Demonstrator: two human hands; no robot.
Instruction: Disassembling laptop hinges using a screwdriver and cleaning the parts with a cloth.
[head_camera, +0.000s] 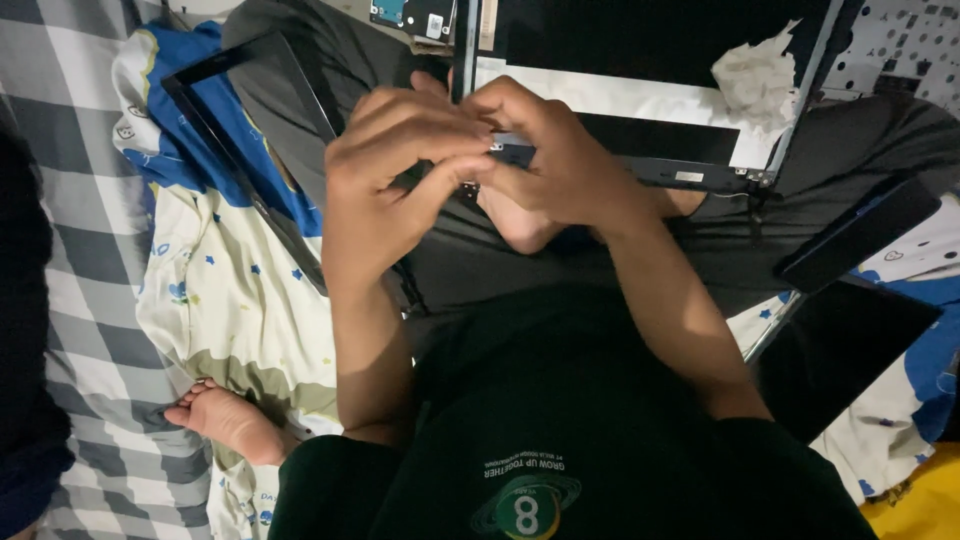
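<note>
My left hand (385, 170) and my right hand (560, 165) meet in the middle of the view, fingers pinched together on a small dark part (512, 150) at the lower left corner of an opened laptop lid (620, 100). The lid lies across my lap, its inside facing up, with a silvery panel and a dark hinge strip (690, 175). The fingertips hide most of the small part, so its shape is unclear.
A thin black bezel frame (225, 150) lies at left on a patterned blue and cream sheet (220, 290). Crumpled white tissue (755, 75) rests on the lid. A dark phone-like slab (860, 235) and a black panel (840, 350) lie at right. My bare foot (225, 420) is lower left.
</note>
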